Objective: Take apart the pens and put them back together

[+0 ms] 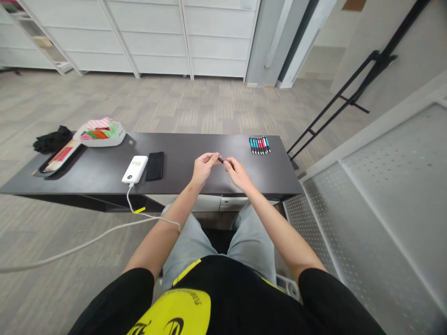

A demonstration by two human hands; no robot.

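Observation:
Both my hands meet over the middle of a dark table (pixel 104 174). My left hand (pixel 204 168) is closed in a pinch on one end of a small black pen-like object (pixel 220 160). My right hand (pixel 236 173) is closed on its other end, so only a short black piece shows between my fingers. A row of several pens (pixel 259 144) with teal and pink barrels lies side by side at the table's far right.
A white power bank (pixel 135 169) with a cable trailing off the front edge lies beside a black phone (pixel 155 165). At far left stand a white container of coloured items (pixel 102 133), a black tray (pixel 57 159) and a black cloth (pixel 52 140). A perforated metal panel (pixel 377 209) is at right.

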